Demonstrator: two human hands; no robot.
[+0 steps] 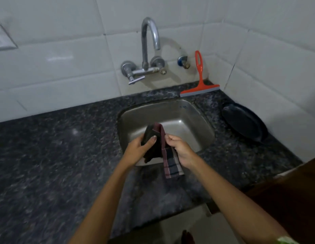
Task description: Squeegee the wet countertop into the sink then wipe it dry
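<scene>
Both hands were over the near edge of the sink [202,120], each grasping the same cloth [168,155]. L hand [138,149]: grip closed round the dark bunched part of the cloth, thumb pressed flat across its front, fingers wrapped behind & hidden. R hand [179,148]: grip pinched shut on the plaid edge, fingers curled in, w/ the loose plaid end hanging below it over the sink's front rim. Cloth was held up, clear of the tabletop [56,147], which was dark speckled stone. Orange squeegee [199,81] stood at the back, behind the sink, blade on the tabletop, handle leaning on the tiled wall [65,59], well apart from both hands. Tap [149,46] was wall-mounted above the sink. Black plate [243,121] lay right of the sink.
</scene>
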